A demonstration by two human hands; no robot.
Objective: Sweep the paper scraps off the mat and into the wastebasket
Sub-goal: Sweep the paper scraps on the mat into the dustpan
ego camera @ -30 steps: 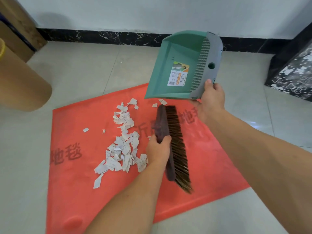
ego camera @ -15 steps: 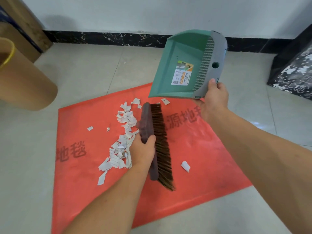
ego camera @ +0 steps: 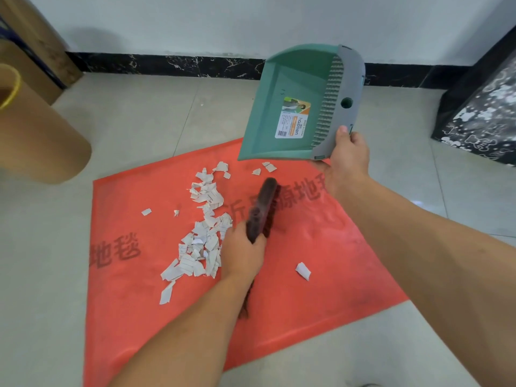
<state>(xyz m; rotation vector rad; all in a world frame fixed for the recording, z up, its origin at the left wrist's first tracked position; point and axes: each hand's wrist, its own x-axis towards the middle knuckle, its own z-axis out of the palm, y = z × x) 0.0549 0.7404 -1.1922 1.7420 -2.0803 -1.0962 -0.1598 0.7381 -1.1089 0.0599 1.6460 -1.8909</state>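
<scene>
A red mat lies on the tiled floor. White paper scraps sit in a loose line on its left half, with one stray scrap to the right. My left hand grips a dark hand brush, blurred, right beside the scrap pile. My right hand holds a green dustpan by its grey back edge, raised and tilted above the mat's far edge. The tan wastebasket stands at the far left on the floor.
A black patterned box stands at the right by the wall. Cardboard pieces lean in the far left corner. White wall with a black baseboard runs along the back. Pale tiles surround the mat.
The brush has swept left into the scraps, bunching them, and its bristles now face away. One scrap was left behind on the right. The dustpan stays raised.
</scene>
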